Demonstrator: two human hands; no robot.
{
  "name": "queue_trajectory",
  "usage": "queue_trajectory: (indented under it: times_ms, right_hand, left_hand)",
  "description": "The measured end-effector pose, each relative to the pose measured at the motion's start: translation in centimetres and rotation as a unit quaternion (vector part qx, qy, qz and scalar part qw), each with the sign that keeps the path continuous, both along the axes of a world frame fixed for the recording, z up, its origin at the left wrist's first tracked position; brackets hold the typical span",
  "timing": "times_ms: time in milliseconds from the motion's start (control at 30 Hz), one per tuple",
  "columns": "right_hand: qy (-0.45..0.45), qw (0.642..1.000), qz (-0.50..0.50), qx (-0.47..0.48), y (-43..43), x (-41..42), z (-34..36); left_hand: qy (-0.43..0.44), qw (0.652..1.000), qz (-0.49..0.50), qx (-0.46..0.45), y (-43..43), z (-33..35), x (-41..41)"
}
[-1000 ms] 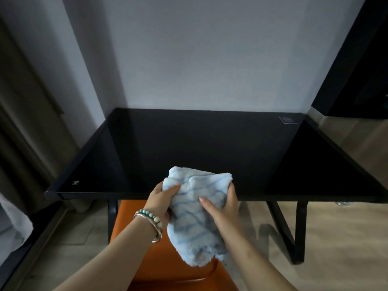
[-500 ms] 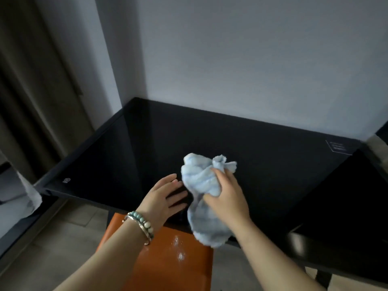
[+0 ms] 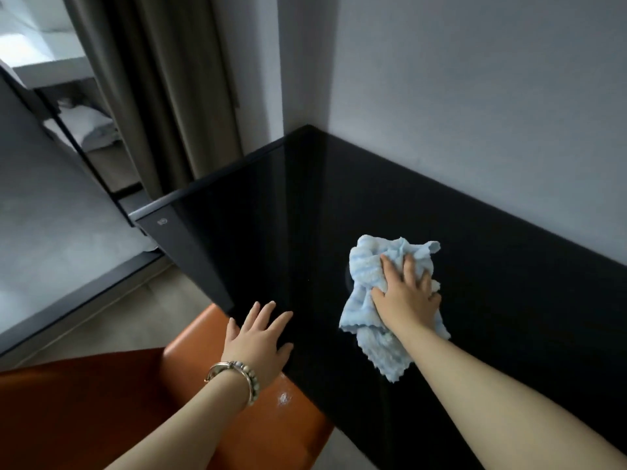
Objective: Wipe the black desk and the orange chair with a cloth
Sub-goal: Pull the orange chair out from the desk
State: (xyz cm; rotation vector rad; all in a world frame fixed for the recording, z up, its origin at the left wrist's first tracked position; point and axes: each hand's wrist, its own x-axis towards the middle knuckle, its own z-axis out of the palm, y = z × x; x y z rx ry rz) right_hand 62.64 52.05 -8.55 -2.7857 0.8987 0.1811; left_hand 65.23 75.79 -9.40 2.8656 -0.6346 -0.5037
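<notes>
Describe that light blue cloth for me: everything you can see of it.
The cloth is light blue with faint darker blue stripes, and looks fluffy like microfibre or terry. It lies crumpled and bunched, not folded, on the glossy black desk, toward its near edge. The right hand presses down on its middle with spread fingers, so cloth shows beyond the fingertips and trails back beside the wrist. Nothing else touches it.

Plain pale grey wall [image 3: 475, 96], brown curtain [image 3: 163, 96] at left, beige floor [image 3: 135, 317] below, daylight [image 3: 30, 39] top left
</notes>
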Motion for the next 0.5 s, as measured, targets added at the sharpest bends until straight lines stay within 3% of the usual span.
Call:
queue_trajectory:
  times_ms: [167,267,367,433,500]
  right_hand:
    - [0.016,0.998,0.054,-0.009,0.5,4.1,0.9]
    - [-0.028,0.988,0.152,-0.007,4.9,4.6,0.8]
    - [-0.069,0.944,0.318,0.064,11.9,3.0,0.7]
    - [-0.064,0.888,0.416,0.187,15.7,1.4,0.9]
    - [-0.135,0.854,0.429,0.262,16.8,0.6,1.0]
  left_hand:
    - [0.008,0.994,0.101,-0.037,2.6,0.3,-1.4]
    - [-0.012,0.990,0.138,-0.032,5.5,0.5,-2.1]
    - [-0.025,0.981,0.183,-0.058,7.9,1.1,-3.0]
    - [-0.043,0.970,0.221,-0.097,8.9,1.6,-3.6]
    - [-0.056,0.957,0.252,-0.131,9.8,1.9,-4.0]
